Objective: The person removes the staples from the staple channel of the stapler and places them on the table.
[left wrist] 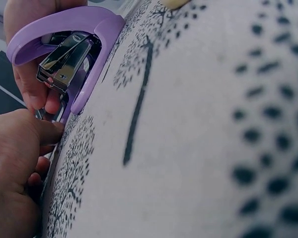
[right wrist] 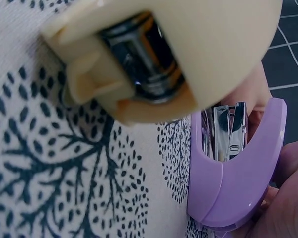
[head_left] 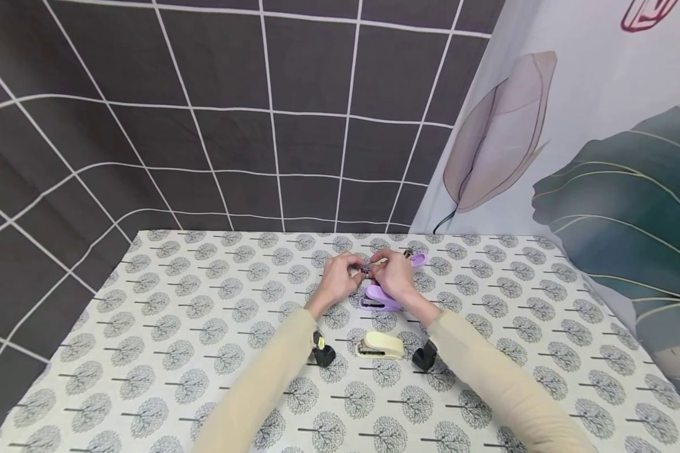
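Note:
Both hands meet at the far side of the cloth over a purple stapler [head_left: 419,259], mostly hidden behind my right hand [head_left: 393,274]. My left hand [head_left: 340,277] pinches at its left end, where a bit of metal shows between the fingertips. My right fingers grip the same stapler from the other side; I cannot tell which small part they hold. Just in front, below the right hand, a second purple stapler [head_left: 377,299] stands on the cloth, its metal magazine [left wrist: 64,64] showing in the left wrist view. Closer to me sits a cream stapler [head_left: 381,345], large in the right wrist view.
A white cloth [head_left: 226,390] printed with grey trees covers the table. Behind it hangs a dark curtain [head_left: 311,145] with a white grid, and to the right a pale curtain [head_left: 487,189] with big leaves. Black wrist cameras [head_left: 425,356] flank the cream stapler.

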